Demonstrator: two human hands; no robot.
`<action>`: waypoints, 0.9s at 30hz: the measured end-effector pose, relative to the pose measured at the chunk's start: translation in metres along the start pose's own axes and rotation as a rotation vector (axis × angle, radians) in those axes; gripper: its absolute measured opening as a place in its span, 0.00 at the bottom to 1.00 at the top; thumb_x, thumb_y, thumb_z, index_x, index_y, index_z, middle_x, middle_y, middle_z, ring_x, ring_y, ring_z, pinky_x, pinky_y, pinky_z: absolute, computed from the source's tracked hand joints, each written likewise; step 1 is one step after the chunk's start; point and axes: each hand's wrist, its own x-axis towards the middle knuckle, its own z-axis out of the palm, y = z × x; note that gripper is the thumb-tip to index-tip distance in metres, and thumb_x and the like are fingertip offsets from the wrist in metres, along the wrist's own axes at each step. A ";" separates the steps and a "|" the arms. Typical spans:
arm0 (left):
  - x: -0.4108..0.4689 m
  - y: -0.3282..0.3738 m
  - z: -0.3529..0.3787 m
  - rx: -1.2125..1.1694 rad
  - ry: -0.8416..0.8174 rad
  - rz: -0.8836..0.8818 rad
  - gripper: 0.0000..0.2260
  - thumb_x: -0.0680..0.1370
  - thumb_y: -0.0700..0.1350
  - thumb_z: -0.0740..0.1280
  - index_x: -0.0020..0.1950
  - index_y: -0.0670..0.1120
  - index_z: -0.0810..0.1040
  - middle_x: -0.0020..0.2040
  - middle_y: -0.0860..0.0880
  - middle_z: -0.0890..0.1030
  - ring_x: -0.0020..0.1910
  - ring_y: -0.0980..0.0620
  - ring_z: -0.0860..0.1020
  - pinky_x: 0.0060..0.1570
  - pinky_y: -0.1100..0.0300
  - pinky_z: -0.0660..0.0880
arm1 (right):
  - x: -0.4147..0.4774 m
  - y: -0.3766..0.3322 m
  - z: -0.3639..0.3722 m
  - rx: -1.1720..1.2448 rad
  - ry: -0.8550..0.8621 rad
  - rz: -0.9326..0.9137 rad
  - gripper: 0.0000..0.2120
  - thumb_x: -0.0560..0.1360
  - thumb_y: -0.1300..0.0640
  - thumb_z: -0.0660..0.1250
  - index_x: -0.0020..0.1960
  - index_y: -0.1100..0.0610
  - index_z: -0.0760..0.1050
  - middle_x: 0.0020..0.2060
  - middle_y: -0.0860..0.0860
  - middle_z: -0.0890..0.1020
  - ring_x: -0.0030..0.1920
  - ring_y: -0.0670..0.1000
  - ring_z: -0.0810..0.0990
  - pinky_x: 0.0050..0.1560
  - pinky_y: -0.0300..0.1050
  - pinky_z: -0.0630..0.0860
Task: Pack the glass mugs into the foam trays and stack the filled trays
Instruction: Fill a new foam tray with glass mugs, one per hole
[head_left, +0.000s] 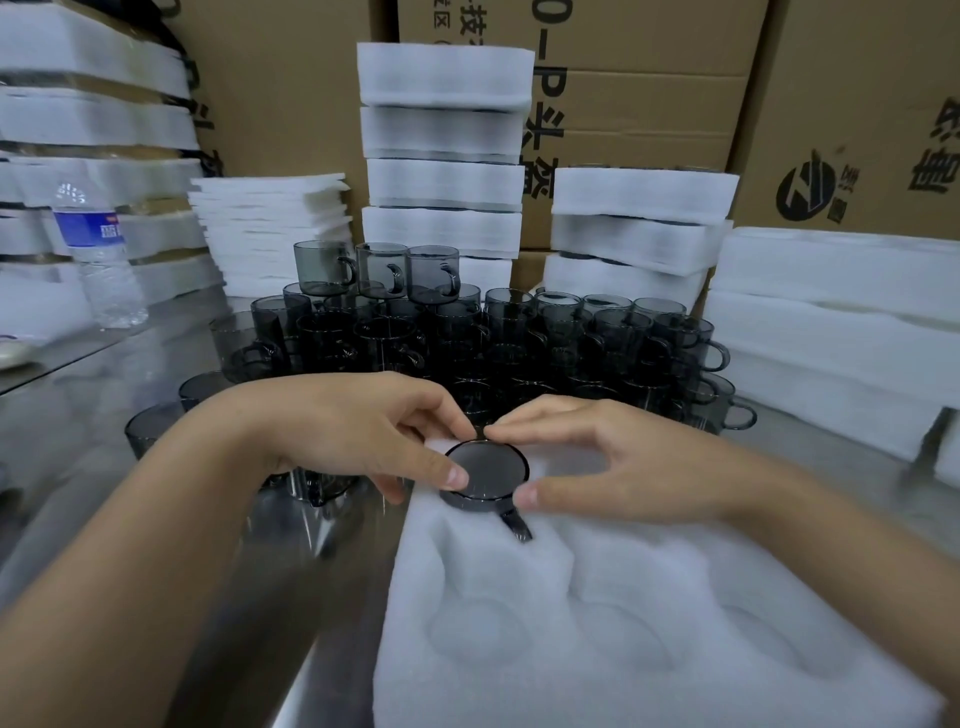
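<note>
Now left hand (363, 431) and right hand (613, 467) pinch the mug (485, 475) at the foam tray's (623, 649) far-left edge.

Even indoor light; wide-angle edge bending; forearms motion-blurred; steel table (156, 415) glare.

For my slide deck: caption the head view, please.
Left hand and right hand seat a grey glass mug in a foam tray.

The cardboard box (649, 52) reads "0-P头套".
</note>
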 end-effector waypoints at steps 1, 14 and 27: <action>0.000 0.001 0.001 0.001 0.004 0.001 0.21 0.67 0.54 0.77 0.57 0.53 0.76 0.50 0.55 0.84 0.49 0.50 0.82 0.43 0.62 0.77 | 0.001 0.000 0.000 0.004 0.015 0.000 0.22 0.73 0.46 0.70 0.66 0.43 0.73 0.62 0.33 0.72 0.64 0.32 0.68 0.70 0.38 0.62; 0.000 0.004 0.003 0.070 0.045 -0.021 0.17 0.69 0.51 0.76 0.55 0.53 0.76 0.48 0.55 0.84 0.50 0.44 0.81 0.46 0.57 0.79 | 0.003 0.004 0.000 -0.009 0.022 -0.002 0.17 0.73 0.45 0.70 0.62 0.41 0.77 0.60 0.32 0.74 0.62 0.33 0.71 0.69 0.41 0.64; 0.040 0.047 -0.044 0.541 0.674 0.011 0.26 0.73 0.59 0.69 0.69 0.54 0.71 0.64 0.54 0.77 0.55 0.55 0.75 0.54 0.61 0.68 | 0.001 0.003 0.001 -0.033 0.036 0.028 0.20 0.73 0.42 0.68 0.64 0.41 0.75 0.59 0.28 0.72 0.62 0.30 0.69 0.66 0.34 0.63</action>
